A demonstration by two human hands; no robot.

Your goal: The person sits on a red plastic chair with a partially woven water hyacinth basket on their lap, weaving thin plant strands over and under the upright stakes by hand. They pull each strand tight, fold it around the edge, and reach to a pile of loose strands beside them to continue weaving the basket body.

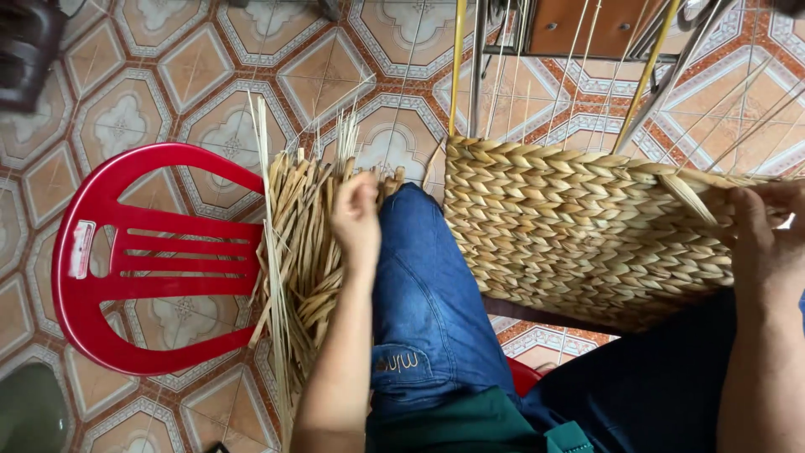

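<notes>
left hand (356, 220) fingers pinched on dried straw bundle (300, 252); right hand (767, 239) grips woven basket (579, 231) edge.

left hand (356, 220) fingertips: buried in the bundle of loose dried straw strips (298, 252), so the grip cannot be told.
right hand (767, 239) fingers: curl behind the edge of the woven golden straw basket panel (579, 231); their hold is hidden.
basket panel lower edge: lost behind the blue denim leg (428, 294).
red plastic chair (126, 260): its near side is covered by straw.
dark object (25, 50), top left: cut off, unidentifiable.
metal frame rods (478, 59): tops cut off.
</notes>
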